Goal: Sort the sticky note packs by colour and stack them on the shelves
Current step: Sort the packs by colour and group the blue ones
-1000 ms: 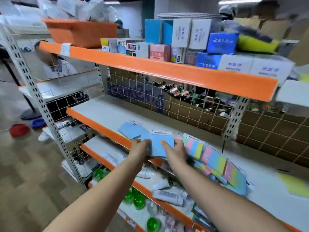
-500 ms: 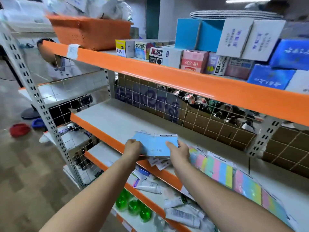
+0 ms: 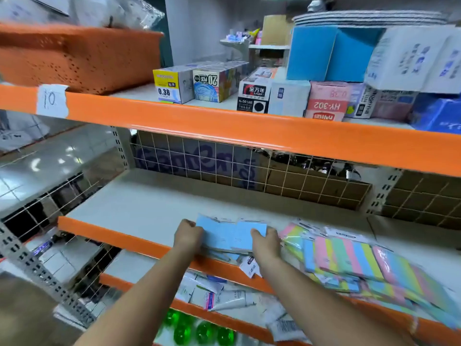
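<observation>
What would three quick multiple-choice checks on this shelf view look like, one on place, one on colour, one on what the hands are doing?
1. Where do the striped packs lie?
A. right of the blue packs, same shelf
B. in the orange basket
C. on the floor

2. What colour are the packs between the hands?
A. pink
B. green
C. light blue

3. What are the hands doing?
A. hanging idle
B. both gripping the blue packs
C. only the left one holds them

Answers:
1 A: the striped packs lie on the middle shelf, right of the blue packs.
2 C: their faces are light blue.
3 B: the left hand and right hand clasp the bundle's two ends.
</observation>
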The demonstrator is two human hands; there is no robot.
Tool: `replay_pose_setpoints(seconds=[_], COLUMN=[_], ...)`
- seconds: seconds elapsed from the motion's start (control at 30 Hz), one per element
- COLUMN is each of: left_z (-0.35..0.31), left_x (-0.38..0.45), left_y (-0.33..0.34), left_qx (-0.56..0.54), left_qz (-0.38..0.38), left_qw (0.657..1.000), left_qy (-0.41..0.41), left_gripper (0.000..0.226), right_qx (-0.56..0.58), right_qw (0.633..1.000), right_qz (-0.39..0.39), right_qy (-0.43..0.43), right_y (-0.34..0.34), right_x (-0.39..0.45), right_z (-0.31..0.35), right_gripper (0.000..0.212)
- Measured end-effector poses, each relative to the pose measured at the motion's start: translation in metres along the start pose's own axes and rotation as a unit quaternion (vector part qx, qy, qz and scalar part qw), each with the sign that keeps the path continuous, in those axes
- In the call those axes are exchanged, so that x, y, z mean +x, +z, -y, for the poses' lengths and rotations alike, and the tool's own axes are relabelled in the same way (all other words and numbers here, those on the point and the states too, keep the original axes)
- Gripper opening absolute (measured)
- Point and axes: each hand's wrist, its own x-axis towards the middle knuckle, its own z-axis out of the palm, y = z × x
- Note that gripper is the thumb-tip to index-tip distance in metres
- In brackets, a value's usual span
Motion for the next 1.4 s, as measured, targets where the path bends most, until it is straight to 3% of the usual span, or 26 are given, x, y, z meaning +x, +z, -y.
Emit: replay_pose_setpoints(seconds=[0.17,0.3,0.4,0.53,0.7,1.13,1.4], left_z=[0.014,0.014,0.015,0.012,0.008,-0.005,-0.041], left_x=[0.024,0.032,0.037,0.037,0.037,0.029,0.009], left_y=[-0.005,-0.005,-0.006,-0.008,-0.009,-0.002,0.002], left_qx=[0.086,0.138,0.153,0.166,0.198,0.237,0.198], left_qz=[0.041,0.054,0.065,0.077,0.071,0.069,0.075], left_qw=[0.995,0.989,0.986,0.983,0.978,0.968,0.969], left_qy=[-0.004,0.002,0.002,-0.006,-0.006,0.04,0.123], left_gripper=[0.024,0.031,0.035,0.039,0.043,0.04,0.035], right_qx=[-0.131,-0.167,-0.217,-0.25,-0.28,-0.197,-0.148], right_qw=[0.99,0.981,0.968,0.964,0.956,0.977,0.984], right_qz=[-0.033,-0.094,-0.121,-0.075,-0.047,-0.043,-0.06], right_qy=[-0.043,-0.012,-0.038,-0.058,-0.074,-0.074,-0.075], right_y=[0.013,0.014,0.011,0.012,0.016,-0.002,-0.022], right_x=[-0.007,-0.005,-0.008,-0.005,-0.004,-0.004,-0.014], right_z=[-0.007,-0.012,-0.014,-0.012,-0.009,-0.013,-0.007], right_gripper=[0.053,0.049,0.041,0.023,0.026,0.025,0.028])
